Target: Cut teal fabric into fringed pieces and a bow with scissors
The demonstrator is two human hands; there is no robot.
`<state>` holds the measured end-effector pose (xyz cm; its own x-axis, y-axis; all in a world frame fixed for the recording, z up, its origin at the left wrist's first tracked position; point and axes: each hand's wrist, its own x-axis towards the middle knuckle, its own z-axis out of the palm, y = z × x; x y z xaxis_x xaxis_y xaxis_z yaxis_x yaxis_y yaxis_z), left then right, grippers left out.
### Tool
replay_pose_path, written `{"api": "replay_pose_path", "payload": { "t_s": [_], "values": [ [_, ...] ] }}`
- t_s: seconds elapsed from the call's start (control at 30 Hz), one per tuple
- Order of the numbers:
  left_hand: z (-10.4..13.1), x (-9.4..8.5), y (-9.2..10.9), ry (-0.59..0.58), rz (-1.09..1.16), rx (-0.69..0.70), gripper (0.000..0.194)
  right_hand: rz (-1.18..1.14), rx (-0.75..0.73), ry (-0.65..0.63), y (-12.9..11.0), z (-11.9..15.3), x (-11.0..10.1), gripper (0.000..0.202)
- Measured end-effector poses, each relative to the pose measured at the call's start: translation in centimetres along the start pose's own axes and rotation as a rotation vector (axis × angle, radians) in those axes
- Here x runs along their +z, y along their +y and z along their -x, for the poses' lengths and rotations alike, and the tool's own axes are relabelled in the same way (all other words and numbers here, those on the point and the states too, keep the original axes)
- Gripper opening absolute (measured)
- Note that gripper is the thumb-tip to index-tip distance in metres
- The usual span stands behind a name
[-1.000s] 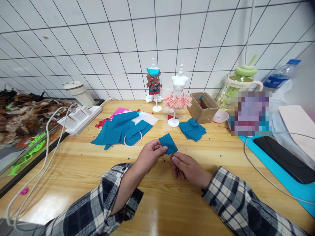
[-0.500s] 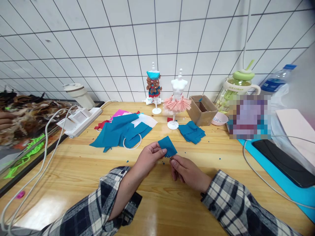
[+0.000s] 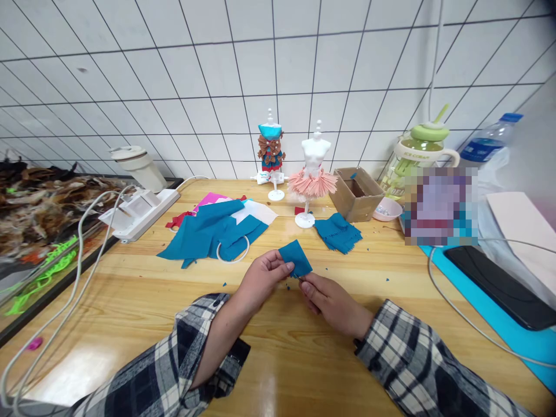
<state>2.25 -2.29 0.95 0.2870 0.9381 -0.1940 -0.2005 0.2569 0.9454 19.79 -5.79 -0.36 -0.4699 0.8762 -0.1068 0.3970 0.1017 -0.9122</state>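
Between the thumb and fingers of my left hand (image 3: 270,272) is a small square of blue crepe paper (image 3: 296,258), tilted corner-up, with notches along its lower edge. My right hand (image 3: 330,302) is closed around small scissors (image 3: 299,279); only their dark tips show, touching that lower edge, and the handles are hidden in my fingers. Just beyond lies a stack of blue pieces with fringed edges (image 3: 339,233). Larger blue sheets (image 3: 208,231) spread to the left, with a white ring (image 3: 233,260) on them. Tiny blue scraps dot the wood near my hands.
Two small mannequins stand at the back, one in a pink skirt (image 3: 313,184), one in a brown and blue dress (image 3: 271,152). Right of them are a cardboard box (image 3: 364,208), a pink bowl (image 3: 388,211) and a phone (image 3: 499,286). A power strip (image 3: 147,214) with cables lies left.
The fingers of my right hand have drawn closer together around the scissors. The blue square stays almost still. Another person's hand at the far left has gone out of view.
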Motion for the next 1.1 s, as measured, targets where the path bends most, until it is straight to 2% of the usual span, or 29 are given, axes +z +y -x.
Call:
{"api": "replay_pose_path", "payload": {
  "t_s": [0.27, 0.37, 0.6, 1.1],
  "values": [
    [-0.18, -0.48, -0.14, 0.118, 0.023, -0.005, 0.026, 0.042, 0.014, 0.036, -0.3, 0.25, 0.36, 0.028],
    [-0.15, -0.56, -0.2, 0.087, 0.065, -0.013, 0.026, 0.006, 0.022, 0.02, -0.29, 0.29, 0.5, 0.028],
    [-0.14, -0.54, -0.15, 0.033, -0.026, -0.003, 0.027, -0.082, 0.048, 0.016, -0.25, 0.17, 0.62, 0.028],
    [-0.19, -0.62, -0.25, 0.028, -0.047, 0.004, 0.032, -0.079, 0.037, 0.031, -0.15, 0.02, 0.79, 0.029]
  ]
}}
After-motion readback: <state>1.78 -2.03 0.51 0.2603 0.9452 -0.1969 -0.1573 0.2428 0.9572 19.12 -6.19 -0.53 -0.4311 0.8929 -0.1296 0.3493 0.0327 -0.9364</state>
